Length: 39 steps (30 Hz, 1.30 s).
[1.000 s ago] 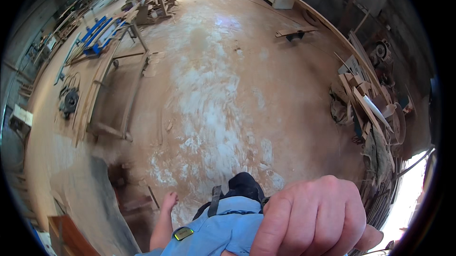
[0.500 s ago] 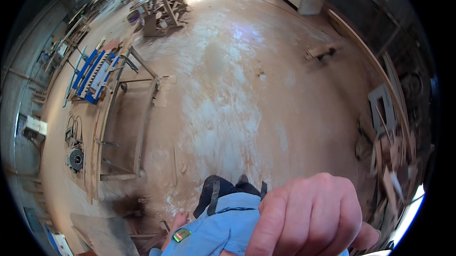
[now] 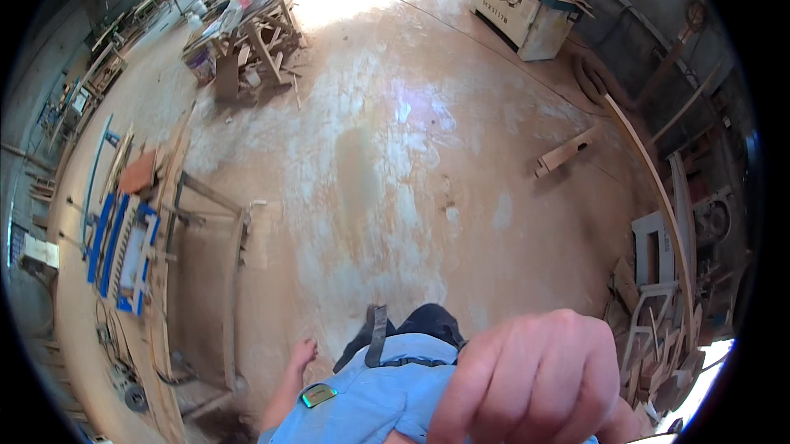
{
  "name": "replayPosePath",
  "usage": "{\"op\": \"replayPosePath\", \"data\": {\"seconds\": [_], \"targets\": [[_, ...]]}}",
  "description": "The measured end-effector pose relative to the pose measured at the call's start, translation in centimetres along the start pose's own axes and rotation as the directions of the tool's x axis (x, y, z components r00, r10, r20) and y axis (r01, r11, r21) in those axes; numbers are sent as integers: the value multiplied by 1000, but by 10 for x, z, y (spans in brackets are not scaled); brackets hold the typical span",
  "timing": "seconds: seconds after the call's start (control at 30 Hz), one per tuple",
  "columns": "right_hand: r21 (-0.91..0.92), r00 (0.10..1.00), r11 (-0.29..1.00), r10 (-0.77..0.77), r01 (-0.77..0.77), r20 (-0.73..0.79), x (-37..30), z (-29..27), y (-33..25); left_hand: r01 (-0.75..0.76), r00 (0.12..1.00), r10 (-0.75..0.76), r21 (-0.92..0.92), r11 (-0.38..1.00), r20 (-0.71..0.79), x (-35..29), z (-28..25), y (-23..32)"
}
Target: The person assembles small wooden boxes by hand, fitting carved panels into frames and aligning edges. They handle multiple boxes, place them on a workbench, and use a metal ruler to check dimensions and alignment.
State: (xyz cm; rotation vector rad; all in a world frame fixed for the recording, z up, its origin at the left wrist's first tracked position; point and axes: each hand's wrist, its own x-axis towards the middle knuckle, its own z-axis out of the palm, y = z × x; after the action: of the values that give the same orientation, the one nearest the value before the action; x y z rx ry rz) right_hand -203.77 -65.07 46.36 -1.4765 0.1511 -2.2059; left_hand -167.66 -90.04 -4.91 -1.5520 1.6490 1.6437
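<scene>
My right hand (image 3: 535, 382) is raised very close to the camera at the lower right, fingers curled into a fist, with nothing visible inside it. My left hand (image 3: 301, 354) hangs down beside my hip, fingers loosely apart and holding nothing. It is over the dusty floor, near a low wooden frame (image 3: 229, 279). Between the two hands I see my light blue shirt (image 3: 370, 399) and dark trousers (image 3: 428, 322).
The sawdust-covered concrete floor (image 3: 395, 156) stretches ahead. A blue tool (image 3: 123, 246) lies on boards at the left. A cluttered workbench (image 3: 247, 32) stands far left, a cream machine (image 3: 527, 8) far right. A short wood block (image 3: 564, 152), long curved strips (image 3: 658, 197) and scrap wood (image 3: 650, 337) line the right side.
The view has shifted forward and leftward across the floor: the wooden frame and blue tool are nearer, the far machine larger. My right fist stays by the camera and my left hand still hangs.
</scene>
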Motion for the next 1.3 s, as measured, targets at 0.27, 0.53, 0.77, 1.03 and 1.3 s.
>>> {"op": "replayPosePath", "data": {"seconds": [0.27, 0.53, 0.77, 1.03, 1.3], "targets": [[-324, 694, 730, 278, -602, -664, 5, -339, 16, -287, 932, 292, 53, 956, -217, 212, -33, 354], [-136, 224, 237, 398, -962, -890, -4, -680, 68, -70, 992, 89, 191, 979, -93, 237, 47, 516], [-142, -9, -377, 371, -915, -929, -40, -935, 88, 48, 994, -81, 361, 931, 76, 364, 68, 627], [662, -635, -43, 338, -748, -695, -12, -1096, 76, -68, 995, 97, 518, 853, -28, 605, 33, 973], [732, -536, 98, 616, -674, -577, 53, -1354, 185, -376, 867, 461, 360, 854, -188, 755, -16, 1324]]}}
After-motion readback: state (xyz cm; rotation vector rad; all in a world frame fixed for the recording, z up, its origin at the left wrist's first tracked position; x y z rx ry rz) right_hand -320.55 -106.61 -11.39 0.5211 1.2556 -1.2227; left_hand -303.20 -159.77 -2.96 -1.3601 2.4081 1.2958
